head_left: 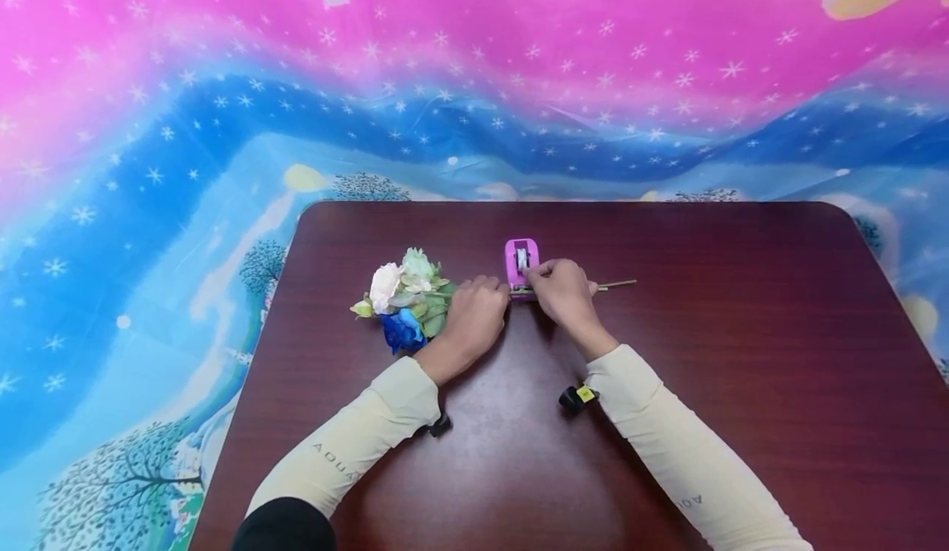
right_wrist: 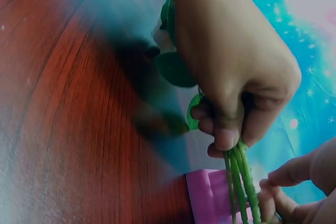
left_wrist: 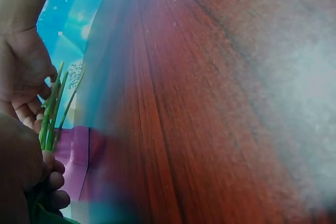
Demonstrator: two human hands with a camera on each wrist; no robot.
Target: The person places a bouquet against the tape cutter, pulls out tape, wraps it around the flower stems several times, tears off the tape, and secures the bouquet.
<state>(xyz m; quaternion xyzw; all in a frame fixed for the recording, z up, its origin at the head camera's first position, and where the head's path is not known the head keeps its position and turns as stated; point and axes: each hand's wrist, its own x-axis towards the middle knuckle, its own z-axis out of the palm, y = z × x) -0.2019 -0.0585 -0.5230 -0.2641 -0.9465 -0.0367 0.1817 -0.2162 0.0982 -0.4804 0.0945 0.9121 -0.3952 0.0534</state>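
Observation:
A bunch of flowers [head_left: 404,300], white, pale green and blue, lies to the left with its green stems [right_wrist: 240,182] pointing right. My left hand [head_left: 474,312] grips the stems just below the leaves, thumb and fingers curled round them. In front of it stands a pink tape dispenser [head_left: 511,267] with a pale roll [head_left: 522,256] inside. The stems cross over its near end. My right hand [head_left: 565,294] is at the dispenser's right side, fingers bent and fingertips close together by the stems; I cannot tell whether they pinch tape. Stem ends [head_left: 619,285] stick out beyond it.
The dark red-brown table [head_left: 741,353] has rounded far corners. Behind it hangs a pink and blue printed cloth [head_left: 474,57]. A small black camera with a yellow mark [head_left: 578,398] is at the right wrist.

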